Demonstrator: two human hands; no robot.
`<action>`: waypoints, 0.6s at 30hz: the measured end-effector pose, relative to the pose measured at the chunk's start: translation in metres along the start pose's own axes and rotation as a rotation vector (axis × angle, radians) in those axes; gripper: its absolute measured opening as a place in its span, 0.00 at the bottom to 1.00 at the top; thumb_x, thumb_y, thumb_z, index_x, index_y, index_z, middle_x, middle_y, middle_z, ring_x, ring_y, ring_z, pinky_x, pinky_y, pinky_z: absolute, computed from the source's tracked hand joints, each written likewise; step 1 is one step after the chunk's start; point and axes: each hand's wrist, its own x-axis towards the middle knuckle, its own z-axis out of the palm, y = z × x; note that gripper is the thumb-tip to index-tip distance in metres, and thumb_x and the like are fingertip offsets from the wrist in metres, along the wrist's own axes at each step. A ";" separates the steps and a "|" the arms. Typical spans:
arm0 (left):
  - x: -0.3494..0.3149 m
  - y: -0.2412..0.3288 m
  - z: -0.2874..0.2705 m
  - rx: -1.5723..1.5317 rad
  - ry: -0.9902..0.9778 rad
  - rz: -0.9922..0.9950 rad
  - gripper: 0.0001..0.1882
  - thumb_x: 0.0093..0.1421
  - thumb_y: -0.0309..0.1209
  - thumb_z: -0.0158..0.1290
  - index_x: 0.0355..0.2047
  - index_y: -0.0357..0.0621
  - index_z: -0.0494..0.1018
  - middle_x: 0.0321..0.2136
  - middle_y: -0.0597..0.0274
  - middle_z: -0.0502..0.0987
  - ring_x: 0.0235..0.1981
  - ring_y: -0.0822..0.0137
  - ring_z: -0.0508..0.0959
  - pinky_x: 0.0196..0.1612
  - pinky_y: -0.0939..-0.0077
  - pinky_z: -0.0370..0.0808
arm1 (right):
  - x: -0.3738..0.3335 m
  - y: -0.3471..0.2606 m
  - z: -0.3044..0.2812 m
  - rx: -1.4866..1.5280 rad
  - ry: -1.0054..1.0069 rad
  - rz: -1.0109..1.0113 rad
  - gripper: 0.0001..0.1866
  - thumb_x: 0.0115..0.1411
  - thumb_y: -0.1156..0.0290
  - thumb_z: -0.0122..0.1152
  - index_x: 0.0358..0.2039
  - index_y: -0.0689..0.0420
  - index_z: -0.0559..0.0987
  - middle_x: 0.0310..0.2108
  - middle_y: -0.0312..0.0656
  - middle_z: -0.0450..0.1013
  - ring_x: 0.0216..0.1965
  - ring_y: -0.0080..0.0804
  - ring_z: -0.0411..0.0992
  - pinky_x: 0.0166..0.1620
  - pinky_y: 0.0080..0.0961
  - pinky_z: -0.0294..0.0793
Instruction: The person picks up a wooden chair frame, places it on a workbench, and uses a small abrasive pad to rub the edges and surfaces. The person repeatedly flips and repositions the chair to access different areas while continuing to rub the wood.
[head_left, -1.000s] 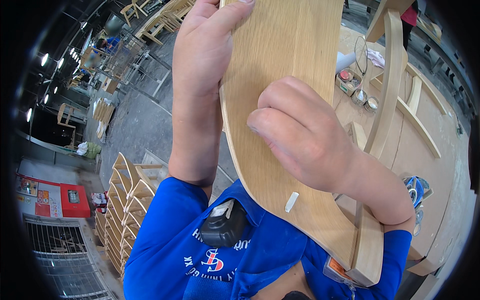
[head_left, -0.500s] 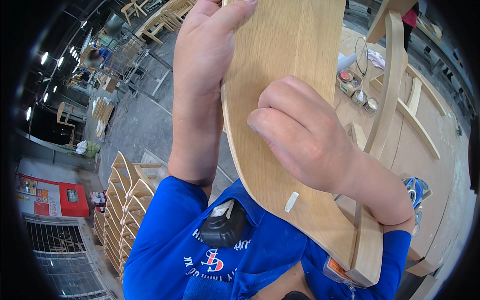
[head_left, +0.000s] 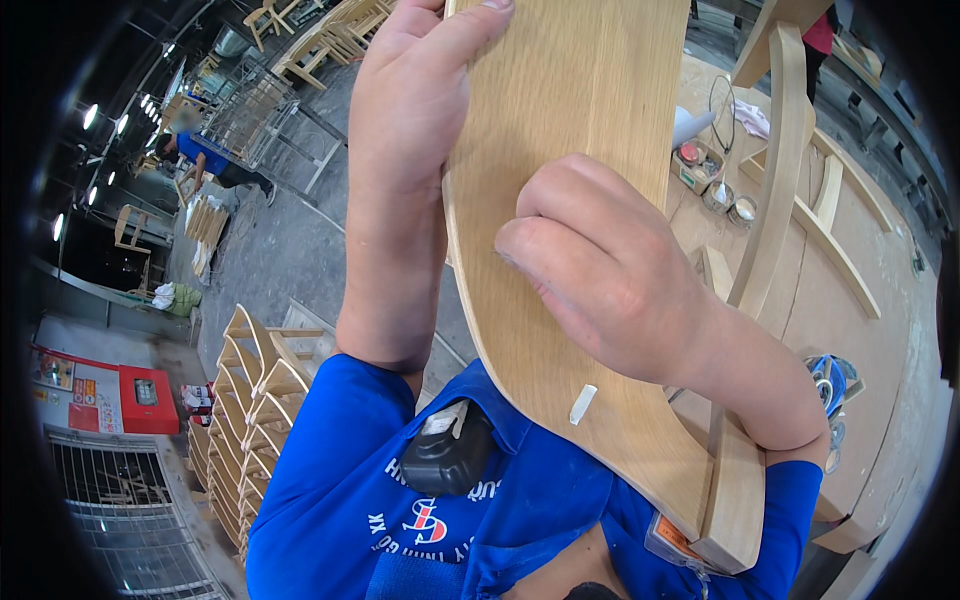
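A curved, light wooden chair panel [head_left: 570,90] runs up from my chest, joined at its lower right to a wooden frame leg [head_left: 735,500]. My left hand [head_left: 415,90] grips the panel's left edge near the top, the thumb on its face and the other fingers mostly hidden. Against the middle of the panel rests my right hand [head_left: 610,260], its fingers curled tightly. Whatever it may hold is hidden beneath it. A short pale strip [head_left: 583,404] sticks to the panel's lower part.
On the right, a worktable [head_left: 850,370] carries small tins [head_left: 717,195], a box of supplies [head_left: 697,165], a cable and curved wooden parts [head_left: 840,260]. Stacked wooden frames [head_left: 250,420] stand at left. Farther back are a metal cart [head_left: 255,125] and a person in blue [head_left: 205,155].
In the background the person in blue has come more fully into view, bending beside the cart. My hands and the panel stay almost where they were.
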 end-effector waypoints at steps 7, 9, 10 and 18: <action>-0.006 0.008 -0.001 -0.099 -0.098 -0.017 0.25 0.68 0.21 0.44 0.65 0.30 0.65 0.57 0.48 0.76 0.57 0.62 0.78 0.60 0.69 0.74 | -0.001 -0.001 0.000 -0.009 -0.007 0.000 0.15 0.41 0.87 0.66 0.32 0.64 0.75 0.30 0.46 0.67 0.31 0.45 0.69 0.32 0.36 0.69; -0.006 0.008 0.003 -0.096 -0.098 -0.014 0.25 0.68 0.21 0.44 0.65 0.30 0.65 0.57 0.48 0.76 0.57 0.62 0.78 0.60 0.69 0.74 | -0.001 -0.001 -0.001 -0.014 -0.007 -0.004 0.15 0.41 0.87 0.66 0.32 0.63 0.75 0.30 0.46 0.67 0.31 0.45 0.69 0.32 0.36 0.69; -0.006 0.008 0.006 -0.074 -0.069 -0.008 0.25 0.68 0.21 0.44 0.65 0.30 0.65 0.57 0.48 0.76 0.57 0.62 0.78 0.60 0.69 0.74 | -0.001 -0.001 -0.001 -0.012 -0.004 -0.006 0.15 0.41 0.87 0.66 0.32 0.63 0.75 0.30 0.46 0.67 0.31 0.45 0.69 0.32 0.36 0.69; -0.007 0.009 0.012 -0.052 -0.016 -0.012 0.24 0.68 0.21 0.44 0.64 0.30 0.65 0.56 0.48 0.76 0.56 0.62 0.78 0.60 0.69 0.75 | 0.000 0.002 -0.001 -0.012 -0.001 -0.004 0.15 0.42 0.87 0.66 0.32 0.63 0.75 0.30 0.46 0.68 0.31 0.44 0.69 0.32 0.36 0.70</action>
